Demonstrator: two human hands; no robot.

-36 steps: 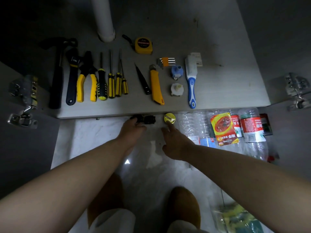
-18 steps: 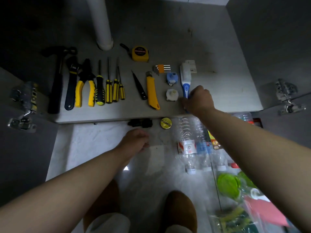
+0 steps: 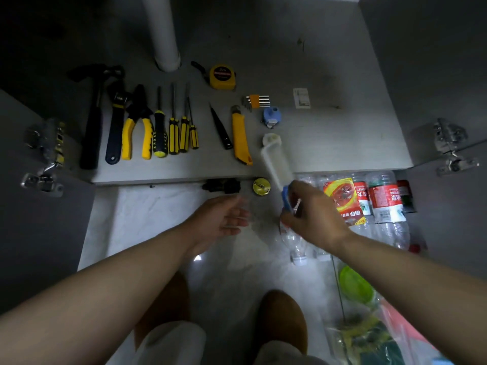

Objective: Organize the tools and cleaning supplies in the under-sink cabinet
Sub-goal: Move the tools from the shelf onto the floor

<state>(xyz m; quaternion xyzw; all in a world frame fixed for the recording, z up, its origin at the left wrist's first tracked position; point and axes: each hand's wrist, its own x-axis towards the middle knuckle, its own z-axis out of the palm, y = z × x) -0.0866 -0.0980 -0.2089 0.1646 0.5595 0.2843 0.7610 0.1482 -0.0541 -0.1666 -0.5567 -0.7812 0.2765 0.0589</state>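
My right hand [image 3: 313, 217] grips the blue handle of a white brush [image 3: 275, 164], lifted over the cabinet floor's front edge, its head blurred and pointing up-left. My left hand [image 3: 224, 219] hovers open above the pale floor, holding nothing. Tools lie in a row on the cabinet floor [image 3: 329, 143]: a hammer [image 3: 92, 122], a wrench [image 3: 116, 122], yellow pliers [image 3: 138, 133], several screwdrivers [image 3: 174, 130], a yellow utility knife [image 3: 240, 138], a tape measure [image 3: 222, 76], hex keys [image 3: 257, 101] and a blue round item [image 3: 272, 115].
A white drain pipe [image 3: 163, 35] stands at the cabinet's back. Plastic bottles [image 3: 384, 201] and a yellow packet [image 3: 342, 198] lie on the floor at right, near a black part [image 3: 221, 186] and a yellow disc [image 3: 261, 186]. Open doors with hinges [image 3: 448, 143] flank both sides.
My right hand took the brush off the cabinet floor and pulled it back toward me. My left hand drew back from the black part and opened.
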